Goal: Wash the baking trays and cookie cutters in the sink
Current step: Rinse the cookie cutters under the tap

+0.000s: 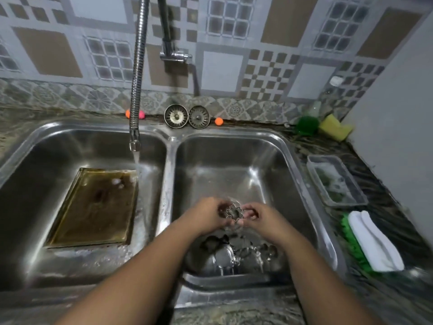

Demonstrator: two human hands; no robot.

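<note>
A flower-shaped metal cookie cutter [233,212] is held over the right sink basin [276,165] between my left hand [209,215] and my right hand [259,216], fingers of both gripping its edges. Below my hands, several more metal cookie cutters [236,252] lie in a heap at the near end of that basin. A brownish baking tray [93,207] lies flat in the left sink basin [46,160]. Water runs from the flexible faucet [135,127] onto the tray's far right corner.
Two sink strainers [187,116] stand against the backsplash. On the right counter are a clear plastic container [336,179] with soapy water, a green brush [353,245], a folded white cloth [373,242], a yellow sponge [335,126] and a green scrubber [307,125].
</note>
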